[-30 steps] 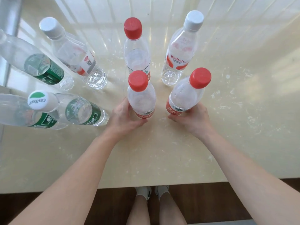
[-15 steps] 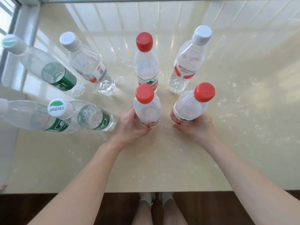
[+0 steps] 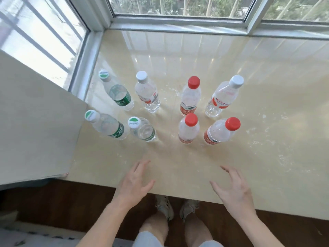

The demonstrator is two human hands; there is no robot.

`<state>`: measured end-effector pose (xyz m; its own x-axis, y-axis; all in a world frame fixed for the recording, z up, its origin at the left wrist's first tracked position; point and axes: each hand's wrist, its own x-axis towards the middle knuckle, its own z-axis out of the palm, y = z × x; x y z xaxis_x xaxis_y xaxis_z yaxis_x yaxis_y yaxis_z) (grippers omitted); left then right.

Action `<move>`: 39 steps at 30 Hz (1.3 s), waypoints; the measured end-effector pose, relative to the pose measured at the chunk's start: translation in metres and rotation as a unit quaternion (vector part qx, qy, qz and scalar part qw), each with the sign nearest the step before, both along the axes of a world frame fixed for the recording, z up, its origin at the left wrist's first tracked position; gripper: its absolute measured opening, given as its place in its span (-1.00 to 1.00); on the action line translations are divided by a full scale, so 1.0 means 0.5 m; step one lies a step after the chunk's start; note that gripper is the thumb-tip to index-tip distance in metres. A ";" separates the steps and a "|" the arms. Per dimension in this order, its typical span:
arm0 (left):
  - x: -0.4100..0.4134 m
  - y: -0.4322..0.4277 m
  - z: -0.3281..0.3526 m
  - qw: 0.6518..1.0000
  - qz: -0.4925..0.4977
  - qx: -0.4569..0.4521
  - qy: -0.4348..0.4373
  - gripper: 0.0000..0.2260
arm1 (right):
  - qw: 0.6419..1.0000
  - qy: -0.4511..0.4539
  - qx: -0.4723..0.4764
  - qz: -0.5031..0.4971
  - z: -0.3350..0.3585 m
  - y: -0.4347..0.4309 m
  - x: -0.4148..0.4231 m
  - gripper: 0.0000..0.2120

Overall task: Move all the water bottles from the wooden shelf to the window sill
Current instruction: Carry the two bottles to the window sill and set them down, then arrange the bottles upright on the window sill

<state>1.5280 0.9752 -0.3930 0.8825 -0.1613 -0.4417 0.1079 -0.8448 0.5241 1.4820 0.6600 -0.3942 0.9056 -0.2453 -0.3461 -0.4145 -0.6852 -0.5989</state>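
- Cream, glossy stone makes up the window sill (image 3: 249, 86), which runs into a corner of metal-framed window (image 3: 178, 8) at the back and left.
- Pale wall panel (image 3: 35, 122) juts over the sill's left edge.
- Dark wooden floor (image 3: 62, 202) lies below the front edge, with the person's two feet (image 3: 176, 207) on it.
- Eight water bottles (image 3: 188, 129) stand upright on the sill in two rows of four, apart from one another.
- Back row, left to right: a green-label bottle (image 3: 121, 97), a white-cap bottle (image 3: 147, 93), a red-cap bottle (image 3: 190, 97), another white-cap bottle with a red label (image 3: 220, 98).
- Front row: two green-label bottles (image 3: 110, 127) on the left, two red-cap bottles (image 3: 220, 132) on the right.
- Left hand (image 3: 133, 182) hovers over the sill's front edge, fingers spread and loose, gripping nothing, well short of the bottles.
- Right hand (image 3: 231, 189) hovers likewise, fingers released and splayed, palm turned inward.
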 end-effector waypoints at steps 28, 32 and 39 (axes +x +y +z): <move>0.323 0.294 0.122 0.974 0.006 -0.211 -0.082 -0.50 | 0.985 -0.107 0.103 0.091 0.083 0.430 0.321 -0.29; 0.337 0.299 0.122 0.971 -0.018 -0.231 -0.056 -0.49 | 0.991 -0.117 0.045 0.052 0.084 0.452 0.317 -0.36; 0.322 0.288 0.118 0.969 0.002 -0.217 -0.116 -0.45 | 0.994 -0.097 0.034 0.033 0.091 0.466 0.306 -0.18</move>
